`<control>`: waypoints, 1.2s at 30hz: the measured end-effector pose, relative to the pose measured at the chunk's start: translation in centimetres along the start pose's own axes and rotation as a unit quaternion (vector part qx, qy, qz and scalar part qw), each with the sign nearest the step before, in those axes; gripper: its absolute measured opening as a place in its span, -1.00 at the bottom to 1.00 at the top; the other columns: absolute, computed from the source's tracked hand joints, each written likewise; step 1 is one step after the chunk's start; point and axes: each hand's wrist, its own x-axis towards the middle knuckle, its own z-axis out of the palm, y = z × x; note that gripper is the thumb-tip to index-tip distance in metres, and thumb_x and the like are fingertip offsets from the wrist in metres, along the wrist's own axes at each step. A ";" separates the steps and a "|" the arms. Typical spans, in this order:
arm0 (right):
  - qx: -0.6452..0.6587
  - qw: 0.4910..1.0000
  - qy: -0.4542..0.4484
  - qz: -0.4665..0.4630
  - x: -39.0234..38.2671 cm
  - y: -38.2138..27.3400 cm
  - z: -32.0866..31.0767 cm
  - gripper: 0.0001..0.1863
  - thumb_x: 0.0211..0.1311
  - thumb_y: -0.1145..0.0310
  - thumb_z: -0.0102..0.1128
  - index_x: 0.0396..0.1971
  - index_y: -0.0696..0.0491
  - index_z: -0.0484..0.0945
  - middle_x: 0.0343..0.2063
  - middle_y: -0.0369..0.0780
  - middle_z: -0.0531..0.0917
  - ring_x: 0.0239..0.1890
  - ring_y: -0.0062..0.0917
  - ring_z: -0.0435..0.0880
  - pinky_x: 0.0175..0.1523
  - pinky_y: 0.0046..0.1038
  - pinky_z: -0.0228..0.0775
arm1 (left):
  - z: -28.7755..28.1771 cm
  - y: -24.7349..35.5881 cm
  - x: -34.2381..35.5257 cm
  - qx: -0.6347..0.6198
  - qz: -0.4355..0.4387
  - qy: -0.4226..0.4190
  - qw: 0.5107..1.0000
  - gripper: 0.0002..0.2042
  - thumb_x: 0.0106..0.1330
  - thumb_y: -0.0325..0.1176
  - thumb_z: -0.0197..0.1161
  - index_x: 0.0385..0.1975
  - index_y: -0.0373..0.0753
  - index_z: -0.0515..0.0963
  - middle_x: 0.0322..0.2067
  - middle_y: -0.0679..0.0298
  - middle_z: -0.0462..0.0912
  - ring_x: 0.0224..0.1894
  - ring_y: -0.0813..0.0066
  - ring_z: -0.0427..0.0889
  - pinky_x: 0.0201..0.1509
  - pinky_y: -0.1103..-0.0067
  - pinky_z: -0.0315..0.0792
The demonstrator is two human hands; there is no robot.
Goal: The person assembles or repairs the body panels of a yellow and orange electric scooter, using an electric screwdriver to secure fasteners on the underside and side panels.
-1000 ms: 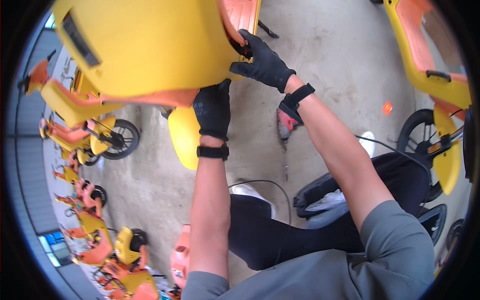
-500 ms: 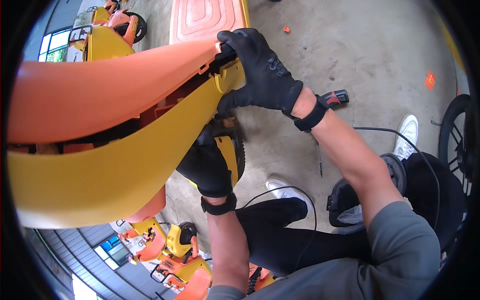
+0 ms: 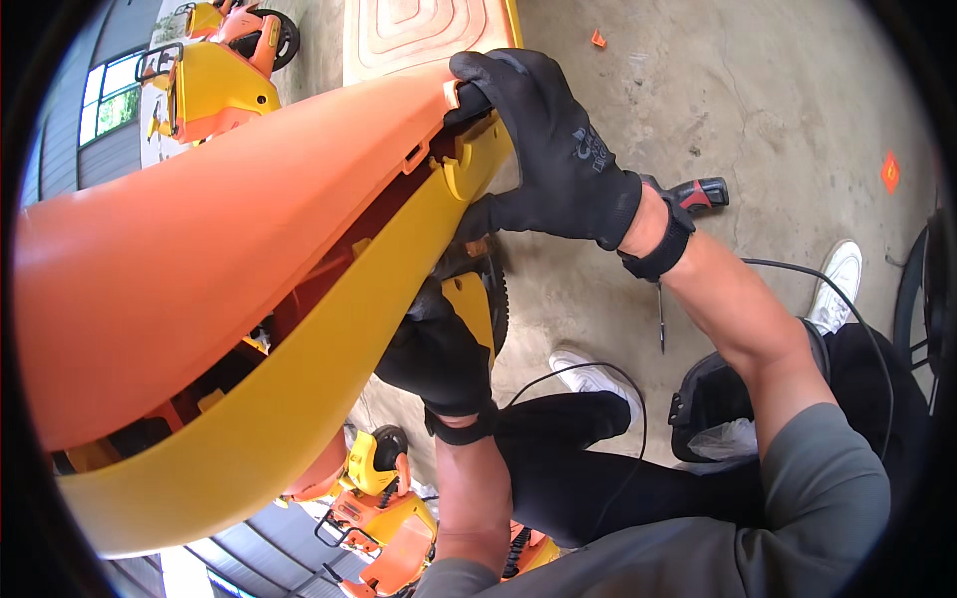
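Observation:
An orange body panel (image 3: 249, 239) and a curved yellow body panel (image 3: 299, 389) of a vehicle run side by side across the left half. Between them a dark gap shows inner parts. My right hand (image 3: 553, 145), in a black glove, grips the panels' narrow far end: the fingers lie over the top by the orange tip, and the thumb presses below the yellow edge. Under the yellow panel's lower edge, my gloved left hand (image 3: 434, 349) is closed. Its fingertips are partly hidden, and what they hold cannot be made out.
A red-and-black power tool (image 3: 703, 194) and a thin screwdriver-like rod (image 3: 661, 319) lie on the concrete floor. A dark open container (image 3: 713, 409) stands by my legs, near a black cable (image 3: 797, 267). Several orange-and-yellow vehicles (image 3: 214, 90) stand around.
The view has shifted, and the panels now slant more steeply, their near left end lower in the picture. Both hands keep their places at the panels.

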 end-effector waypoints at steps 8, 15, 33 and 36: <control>0.000 1.000 0.009 0.018 0.1 0.0 -0.1 0.18 -0.44 0.07 0.73 0.32 0.05 0.27 0.14 -0.15 0.39 0.21 -0.20 0.35 0.30 -0.26 0.30 | -0.6 0.8 -0.2 0.098 0.005 -0.017 0.995 -0.80 0.39 -0.39 0.25 -0.34 -0.45 0.62 -0.48 0.20 0.70 -0.45 0.52 0.60 -0.34 0.61 0.42; 0.009 0.999 0.021 0.044 0.3 -0.2 0.3 0.15 -0.46 0.10 0.74 0.29 0.04 0.30 0.15 -0.18 0.43 0.20 -0.21 0.38 0.28 -0.27 0.33 | 1.0 1.4 0.3 0.133 0.062 0.041 0.988 -0.76 0.45 -0.47 0.10 -0.52 -0.37 0.40 -0.65 0.33 0.45 -0.59 0.63 0.34 -0.49 0.62 0.23; -0.012 0.997 0.028 -0.067 -0.3 -2.1 0.2 0.37 -0.29 -0.07 0.61 0.47 0.18 -0.06 0.27 0.14 0.19 0.31 0.10 0.19 0.38 -0.03 0.11 | -0.3 1.6 1.1 0.001 -0.005 -0.067 0.998 -0.92 0.34 -0.57 0.25 -0.26 -0.45 0.56 -0.42 0.23 0.66 -0.34 0.52 0.65 -0.24 0.58 0.53; -0.089 0.993 0.038 -0.066 0.0 -3.3 0.9 0.36 -0.26 -0.16 0.54 0.47 0.18 -0.07 0.30 0.16 0.14 0.36 0.13 0.12 0.40 0.05 0.03 | -0.4 2.2 1.0 -0.171 -0.031 -0.086 0.981 -0.90 0.36 -0.60 0.20 -0.19 -0.47 0.52 -0.33 0.17 0.66 -0.33 0.44 0.66 -0.25 0.51 0.58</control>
